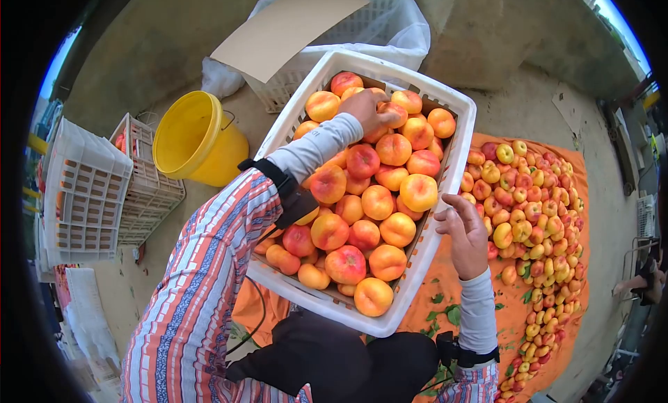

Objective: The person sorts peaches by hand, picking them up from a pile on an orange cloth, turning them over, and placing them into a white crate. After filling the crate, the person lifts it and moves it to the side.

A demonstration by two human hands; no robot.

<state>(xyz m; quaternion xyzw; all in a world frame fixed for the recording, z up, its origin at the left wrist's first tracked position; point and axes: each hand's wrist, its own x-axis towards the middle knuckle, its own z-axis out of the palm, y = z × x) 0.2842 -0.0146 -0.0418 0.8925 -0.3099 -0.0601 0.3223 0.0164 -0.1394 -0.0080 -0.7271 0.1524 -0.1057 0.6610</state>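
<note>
A white plastic crate full of red-and-yellow peaches sits tilted in front of me, above my knees. My left hand reaches over its far part, with fingers curled round a peach among the others; part of the grip is hidden. At the crate's right rim is my right hand. Its fingers are loosely bent and apart, with nothing visible in them, and the fingertips are at or close to the rim. Peaches lie heaped inside, one large peach at the near corner.
To the right, a big pile of peaches lies on an orange cloth with some green leaves. A yellow bucket and stacked crates stand at left. Behind, a cardboard sheet rests on a lined white crate.
</note>
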